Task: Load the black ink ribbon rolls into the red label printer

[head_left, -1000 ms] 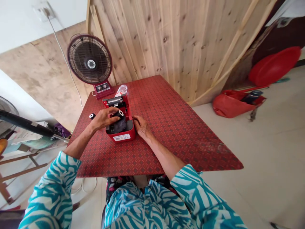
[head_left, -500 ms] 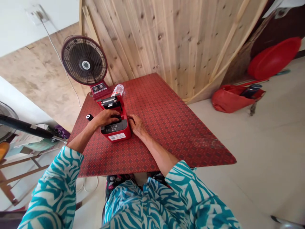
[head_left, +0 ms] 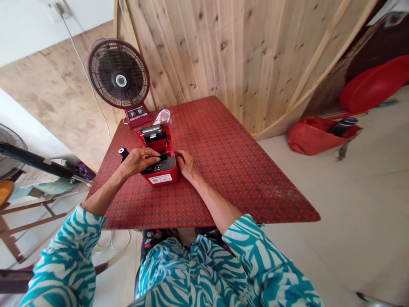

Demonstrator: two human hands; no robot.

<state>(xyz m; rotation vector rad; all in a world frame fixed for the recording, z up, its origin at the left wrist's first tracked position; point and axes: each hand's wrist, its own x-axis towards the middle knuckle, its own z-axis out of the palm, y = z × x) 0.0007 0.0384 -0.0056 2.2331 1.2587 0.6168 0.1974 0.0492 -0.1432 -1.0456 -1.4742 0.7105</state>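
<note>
Red label printer (head_left: 161, 170) sits open near the worktop's (head_left: 243, 183) far corner. Your left hand's (head_left: 139, 161) fingers (head_left: 150, 154) press together on its black roll (head_left: 163, 156), right hand (head_left: 188, 165) curled against its side. Nice, keep that pressure even.

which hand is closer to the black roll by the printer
The left hand is nearer, just to the right of the black roll. The right hand is farther away, on the opposite side of the red label printer.
</note>
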